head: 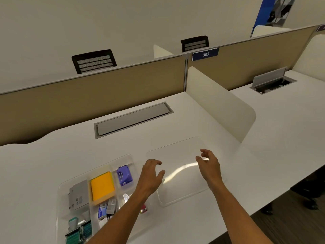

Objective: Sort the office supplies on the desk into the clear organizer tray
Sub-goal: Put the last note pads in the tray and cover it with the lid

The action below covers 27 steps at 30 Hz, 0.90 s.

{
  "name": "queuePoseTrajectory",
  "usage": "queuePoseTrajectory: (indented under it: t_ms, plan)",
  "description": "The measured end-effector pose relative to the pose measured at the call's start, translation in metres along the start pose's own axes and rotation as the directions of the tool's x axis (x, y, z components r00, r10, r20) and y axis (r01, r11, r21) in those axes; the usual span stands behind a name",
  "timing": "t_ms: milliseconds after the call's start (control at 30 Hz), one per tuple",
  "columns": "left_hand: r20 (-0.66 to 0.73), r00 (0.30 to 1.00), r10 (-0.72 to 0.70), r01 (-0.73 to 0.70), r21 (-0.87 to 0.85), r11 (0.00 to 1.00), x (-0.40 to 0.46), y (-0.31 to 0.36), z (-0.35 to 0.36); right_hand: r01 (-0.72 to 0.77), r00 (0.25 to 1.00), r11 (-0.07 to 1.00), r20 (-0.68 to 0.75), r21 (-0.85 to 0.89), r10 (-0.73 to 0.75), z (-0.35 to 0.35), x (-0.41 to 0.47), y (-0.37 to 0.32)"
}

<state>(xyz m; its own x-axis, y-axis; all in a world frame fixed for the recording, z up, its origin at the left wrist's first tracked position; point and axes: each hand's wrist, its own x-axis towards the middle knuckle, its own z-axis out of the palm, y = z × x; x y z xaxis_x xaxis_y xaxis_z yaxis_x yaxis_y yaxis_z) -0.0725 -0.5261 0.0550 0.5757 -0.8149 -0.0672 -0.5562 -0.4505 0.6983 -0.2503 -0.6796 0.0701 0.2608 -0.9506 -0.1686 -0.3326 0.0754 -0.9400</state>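
A clear organizer tray (60, 189) lies on the white desk at the lower left. Its compartments hold a yellow sticky-note pad (102, 187), a purple sharpener-like item (124, 176), a grey box (78, 194), small staple boxes (107, 207), and green stamps (79, 229). To its right lies a flat clear lid (175, 152). My left hand (151, 176) hovers over the lid's left edge, fingers loosely spread and holding nothing. My right hand (209, 164) hovers over the lid's right part, fingers spread and holding nothing.
A grey cable hatch (131, 118) is set in the desk behind the tray. A cream side divider (219, 104) stands on the right, and a tan partition (88, 92) runs along the back. A small red item (143, 209) shows beside my left forearm.
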Motion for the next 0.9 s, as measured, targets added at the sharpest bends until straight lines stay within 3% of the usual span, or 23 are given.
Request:
queuePoseTrajectory:
  t_ms: [167,267,433,700,900]
  plan:
    - [0.043,0.997,-0.065,0.064,0.014,0.998,-0.003,0.004,0.015,0.034,0.996,0.993,-0.077,-0.112,-0.043,-0.011,0.01,0.018]
    - [0.062,0.991,-0.122,0.124,-0.032,0.992,-0.005,0.005,0.022,0.02,0.991,0.952,-0.117,-0.305,-0.058,-0.016,0.017,0.031]
    - [0.094,0.971,-0.219,0.229,-0.112,0.967,-0.004,0.006,0.03,-0.066,0.998,0.833,-0.045,-0.549,0.049,-0.02,0.031,0.044]
    - [0.012,0.952,-0.305,0.301,-0.212,0.93,0.001,0.009,0.031,-0.094,0.994,0.787,-0.018,-0.61,0.104,-0.017,0.036,0.049]
    - [-0.034,0.933,-0.357,0.329,-0.315,0.89,0.002,0.007,0.028,-0.178,0.981,0.826,-0.028,-0.534,0.193,-0.025,0.045,0.041]
